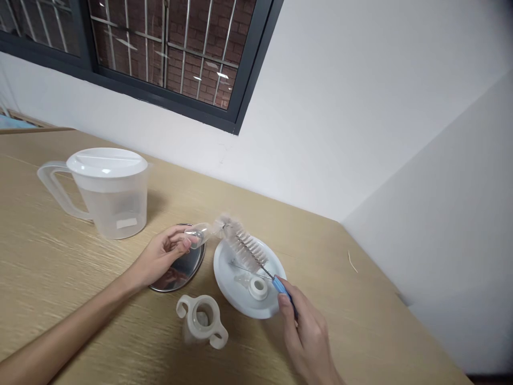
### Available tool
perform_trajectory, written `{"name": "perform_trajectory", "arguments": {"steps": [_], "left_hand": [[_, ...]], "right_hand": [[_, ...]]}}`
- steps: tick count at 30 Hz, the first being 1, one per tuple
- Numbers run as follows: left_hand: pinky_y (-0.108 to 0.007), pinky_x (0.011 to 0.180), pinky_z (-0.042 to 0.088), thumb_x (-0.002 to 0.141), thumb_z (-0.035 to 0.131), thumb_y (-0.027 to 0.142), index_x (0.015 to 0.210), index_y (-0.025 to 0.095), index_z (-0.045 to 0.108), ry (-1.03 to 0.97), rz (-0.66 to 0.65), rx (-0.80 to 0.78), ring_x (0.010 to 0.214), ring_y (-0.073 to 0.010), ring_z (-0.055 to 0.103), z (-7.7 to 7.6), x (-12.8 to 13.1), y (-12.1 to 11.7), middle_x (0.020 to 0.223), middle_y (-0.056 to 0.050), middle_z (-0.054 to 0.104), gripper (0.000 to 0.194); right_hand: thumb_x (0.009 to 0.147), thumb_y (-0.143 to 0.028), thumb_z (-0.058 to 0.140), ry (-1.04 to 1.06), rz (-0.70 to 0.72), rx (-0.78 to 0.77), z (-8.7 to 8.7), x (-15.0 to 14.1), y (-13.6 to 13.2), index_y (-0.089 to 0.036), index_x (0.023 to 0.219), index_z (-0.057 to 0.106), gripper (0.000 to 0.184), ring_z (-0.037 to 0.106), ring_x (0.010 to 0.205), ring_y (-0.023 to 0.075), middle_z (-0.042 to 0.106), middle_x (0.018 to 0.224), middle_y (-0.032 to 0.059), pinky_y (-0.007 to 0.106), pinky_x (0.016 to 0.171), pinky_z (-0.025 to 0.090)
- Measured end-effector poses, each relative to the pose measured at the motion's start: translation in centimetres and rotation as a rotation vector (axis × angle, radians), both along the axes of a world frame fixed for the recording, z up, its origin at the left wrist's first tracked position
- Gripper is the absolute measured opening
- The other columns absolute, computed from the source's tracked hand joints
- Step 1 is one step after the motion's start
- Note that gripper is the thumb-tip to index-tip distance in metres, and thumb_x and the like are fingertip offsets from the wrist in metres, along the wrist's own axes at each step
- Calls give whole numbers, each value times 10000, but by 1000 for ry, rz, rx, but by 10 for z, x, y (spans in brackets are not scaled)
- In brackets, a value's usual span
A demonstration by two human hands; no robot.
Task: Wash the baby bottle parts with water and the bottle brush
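Note:
My left hand (170, 248) holds a small clear dome-shaped cover (198, 235) between thumb and fingers, above a round metal plate (180, 272). In my right hand (302, 318) is the blue handle of a bottle brush (244, 246), its pale bristles slanting up and left. The brush tip meets the cover's open end; I cannot tell whether it is inside. Below the brush sits a white bowl (228, 297) with a white ring (257, 287), a small clear piece and a thin rod in it. A two-handled baby bottle (200, 326) stands upright and uncapped nearer me.
A translucent lidded pitcher (116, 203) with some liquid stands at the left on the wooden table (100, 310). A thin pale strip (352, 262) lies at the right. Behind are a white wall (312, 117) and a barred window (172, 48).

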State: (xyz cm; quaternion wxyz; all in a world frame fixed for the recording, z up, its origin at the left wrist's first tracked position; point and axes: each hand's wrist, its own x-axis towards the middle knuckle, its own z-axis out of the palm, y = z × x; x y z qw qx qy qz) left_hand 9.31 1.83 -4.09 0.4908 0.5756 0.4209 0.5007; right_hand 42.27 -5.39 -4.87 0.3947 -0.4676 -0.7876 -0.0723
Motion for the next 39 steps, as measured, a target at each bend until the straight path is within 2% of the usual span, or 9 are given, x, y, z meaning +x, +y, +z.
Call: {"name": "perform_trajectory", "arguments": {"steps": [3,6,9,12,15,22,26,32,39], "left_hand": [[-344,912,490,823,672,534,1182,178,616,-21,1,-9,1065,-255,656,0,0,0,1155,-121,723,509],[-296,822,506,826,673,530,1141,174,651,-68,26,-70,925,-209,672,1,1,-1,1104,-113,739,476],[-244,741,510,839,669,517,1060,166,698,-253,18,-212,815,-149,660,3,4,-2,1138,-114,727,415],[-222,772,521,824,719,454,1032,163,712,-471,-48,-348,863,-133,668,6,7,-4,1190,-116,707,358],[-222,802,525,828,731,408,1046,175,712,-566,-76,-408,916,-137,671,8,9,-7,1221,-107,692,319],[-218,767,515,828,734,393,1002,174,732,-631,-104,-434,860,-135,654,4,14,-10,1099,-82,717,280],[-221,765,524,807,754,398,962,163,738,-678,-113,-454,850,-137,650,6,14,-10,1068,-82,720,283],[-220,749,534,856,700,399,1042,160,723,-708,-125,-482,840,-132,653,7,13,-10,1116,-101,712,304],[-221,770,533,870,685,388,1000,166,732,-699,-151,-483,867,-136,661,8,14,-10,1112,-105,724,261]], "right_hand": [[984,-211,444,1,-4,8,0,1,0,-151,1253,578,307,707,964,200,711,1104,108,285,791,583],[983,-212,446,8,-11,16,0,0,-1,-150,1253,576,306,705,960,201,710,1101,113,288,785,582],[982,-219,447,20,-7,17,1,-2,-3,-152,1247,578,303,706,941,203,710,1093,117,288,756,585],[980,-213,446,27,23,16,3,-6,-4,-150,1244,577,301,707,928,200,708,1088,120,281,739,586],[979,-200,443,28,45,10,5,-8,-6,-152,1261,561,309,707,928,201,707,1080,119,281,732,587],[976,-181,452,2,79,2,4,-6,-6,-153,1293,538,330,701,969,196,704,1104,116,268,748,591],[973,-194,474,24,38,-28,1,-5,-3,-153,1282,548,320,701,940,189,697,1097,115,260,718,597],[975,-198,465,52,22,12,0,-5,-5,-156,1298,535,333,694,933,206,689,1103,135,285,697,596],[962,-163,488,17,85,-6,1,-5,-4,-154,1324,522,364,693,928,203,692,1091,141,289,710,596]]}}
